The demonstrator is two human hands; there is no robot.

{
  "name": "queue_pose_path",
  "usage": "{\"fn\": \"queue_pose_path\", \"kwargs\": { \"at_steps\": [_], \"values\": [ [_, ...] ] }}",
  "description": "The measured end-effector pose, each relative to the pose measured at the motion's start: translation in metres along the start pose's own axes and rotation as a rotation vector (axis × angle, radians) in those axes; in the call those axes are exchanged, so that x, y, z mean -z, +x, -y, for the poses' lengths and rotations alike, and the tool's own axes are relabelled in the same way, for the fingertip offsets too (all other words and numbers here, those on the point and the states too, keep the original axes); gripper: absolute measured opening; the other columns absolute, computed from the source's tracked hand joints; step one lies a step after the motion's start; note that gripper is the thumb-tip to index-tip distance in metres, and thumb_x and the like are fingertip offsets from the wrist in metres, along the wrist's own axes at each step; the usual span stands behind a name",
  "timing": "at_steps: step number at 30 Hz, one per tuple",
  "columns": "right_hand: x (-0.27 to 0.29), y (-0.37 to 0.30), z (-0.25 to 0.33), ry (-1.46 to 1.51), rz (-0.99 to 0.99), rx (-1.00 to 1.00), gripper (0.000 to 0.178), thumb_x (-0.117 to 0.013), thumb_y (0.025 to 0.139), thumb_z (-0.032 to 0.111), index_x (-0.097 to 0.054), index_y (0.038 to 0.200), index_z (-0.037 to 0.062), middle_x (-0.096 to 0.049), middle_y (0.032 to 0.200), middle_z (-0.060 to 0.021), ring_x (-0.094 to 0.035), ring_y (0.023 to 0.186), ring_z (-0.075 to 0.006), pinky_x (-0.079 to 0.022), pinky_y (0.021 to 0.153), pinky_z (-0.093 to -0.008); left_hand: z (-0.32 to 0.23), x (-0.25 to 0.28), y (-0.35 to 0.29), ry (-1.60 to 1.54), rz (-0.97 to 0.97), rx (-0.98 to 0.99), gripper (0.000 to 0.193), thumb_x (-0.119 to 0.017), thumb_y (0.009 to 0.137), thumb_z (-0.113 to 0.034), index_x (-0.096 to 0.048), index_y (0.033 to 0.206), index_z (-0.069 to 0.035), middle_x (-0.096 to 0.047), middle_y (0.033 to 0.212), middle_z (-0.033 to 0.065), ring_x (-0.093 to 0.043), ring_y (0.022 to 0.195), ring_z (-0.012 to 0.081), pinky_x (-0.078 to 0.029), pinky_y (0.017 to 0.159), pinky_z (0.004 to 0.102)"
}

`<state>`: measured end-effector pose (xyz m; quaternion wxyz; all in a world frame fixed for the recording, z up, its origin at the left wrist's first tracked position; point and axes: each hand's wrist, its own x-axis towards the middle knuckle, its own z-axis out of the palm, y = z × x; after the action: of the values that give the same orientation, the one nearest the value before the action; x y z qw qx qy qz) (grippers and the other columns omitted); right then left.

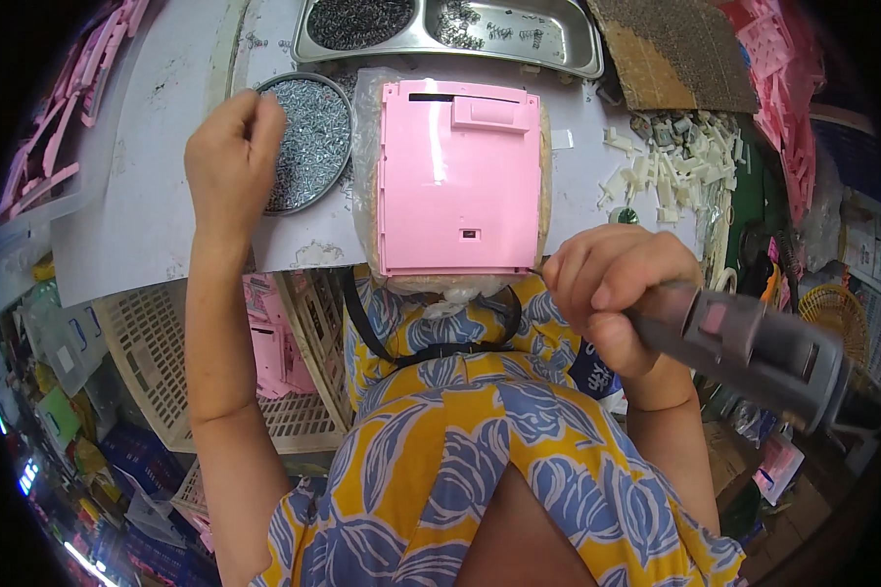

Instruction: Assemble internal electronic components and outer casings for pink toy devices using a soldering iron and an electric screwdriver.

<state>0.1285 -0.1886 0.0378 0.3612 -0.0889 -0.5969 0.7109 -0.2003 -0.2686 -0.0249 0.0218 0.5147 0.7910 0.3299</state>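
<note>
In front of me a pink plastic housing panel (460, 186) lies on a plastic-wrapped pad (365, 147). It has a dark slot and a raised block near its far edge, and a small square opening nearer me. My right hand (626, 279) grips a dark electric screwdriver (754, 347), held slanting, its bit pointing at the panel's near right corner. Whether the bit touches a screw there is hidden by my fingers. Closed in a fist, my left hand (233, 157) hovers at the left side of a round dish (350, 147) full of small silvery screws (311, 147). What the fist holds is hidden.
A metal tray (450, 51) with dark springs stands at the far edge. White plastic pieces (666, 176) are heaped at the right, beside brown cardboard (680, 59). Pink parts (773, 68) pile up beyond. Below the table's left side sits a beige crate (152, 342) with pink parts.
</note>
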Motion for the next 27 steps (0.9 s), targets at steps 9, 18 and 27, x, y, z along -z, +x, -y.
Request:
{"fn": "queue_pose_path", "kwargs": {
  "at_steps": [9, 18, 27],
  "values": [
    [-0.007, 0.004, -0.006, -0.247, 0.062, 0.093, 0.019, -0.078, 0.08, 0.005, -0.059, 0.086, 0.0069, -0.061, 0.064, -0.0051, -0.062, 0.054, -0.0197, -0.055, 0.059, -0.0345, -0.103, -0.022, -0.054, -0.54, 0.353, -0.467, 0.01, -0.075, 0.081, -0.002, -0.069, 0.089, -0.003, -0.069, 0.085, 0.0096, -0.066, 0.074, 0.0268, -0.051, 0.065, 0.0362],
    [-0.016, 0.036, 0.029, 0.009, -0.052, 0.129, 0.028, -0.075, 0.093, 0.035, -0.054, 0.102, 0.0198, -0.052, 0.057, 0.0089, -0.049, 0.044, -0.0059, -0.042, 0.047, -0.0234, -0.124, -0.03, -0.071, -0.583, 0.349, -0.448, 0.017, -0.078, 0.076, -0.005, -0.071, 0.091, -0.005, -0.07, 0.081, 0.0075, -0.067, 0.07, 0.0252, -0.051, 0.064, 0.035],
    [-0.003, 0.038, 0.018, -0.032, -0.021, 0.13, 0.027, -0.072, 0.094, 0.032, -0.051, 0.101, 0.0169, -0.048, 0.056, 0.0061, -0.047, 0.045, -0.0097, -0.041, 0.046, -0.0265, -0.124, -0.042, -0.062, -0.532, 0.234, -0.503, 0.014, -0.08, 0.078, -0.011, -0.069, 0.085, -0.006, -0.066, 0.075, 0.006, -0.064, 0.066, 0.0251, -0.049, 0.058, 0.0366]
  ]
}}
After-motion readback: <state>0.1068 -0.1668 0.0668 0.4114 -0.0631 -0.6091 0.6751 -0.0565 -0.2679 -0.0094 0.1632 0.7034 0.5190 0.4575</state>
